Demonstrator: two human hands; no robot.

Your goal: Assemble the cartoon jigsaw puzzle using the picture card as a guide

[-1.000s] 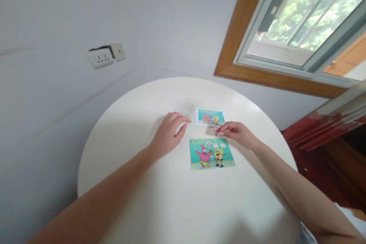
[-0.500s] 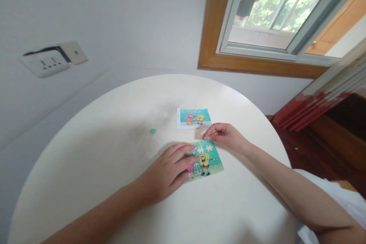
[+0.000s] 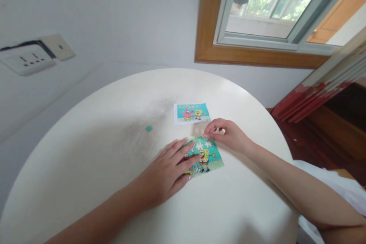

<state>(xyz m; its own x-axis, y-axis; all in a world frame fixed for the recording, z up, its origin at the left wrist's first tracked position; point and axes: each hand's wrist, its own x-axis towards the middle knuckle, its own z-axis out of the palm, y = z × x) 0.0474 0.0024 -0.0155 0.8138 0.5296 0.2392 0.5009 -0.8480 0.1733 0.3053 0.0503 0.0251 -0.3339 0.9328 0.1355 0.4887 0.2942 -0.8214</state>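
A cartoon jigsaw puzzle (image 3: 213, 162) lies flat on the white table, with two white gaps near its top edge. My left hand (image 3: 168, 169) rests over the puzzle's left part, fingers spread and hiding much of that side. Just above the gaps, my right hand (image 3: 221, 131) is pinched at the puzzle's top edge. Between its thumb and fingertips is a small puzzle piece, mostly hidden. One loose teal puzzle piece (image 3: 149, 128) sits on the table to the left. Behind the puzzle lies a picture card (image 3: 192, 113) with the same cartoon scene.
The round white table (image 3: 94, 152) stands against a wall with a power socket (image 3: 30, 59) at left. A wood-framed window (image 3: 204, 45) is at upper right, and a red and white curtain (image 3: 303, 103) hangs beside it.
The view has shifted slightly. My right fingertips have come a little closer to the gaps at the puzzle's top edge. My left hand stays on the puzzle.
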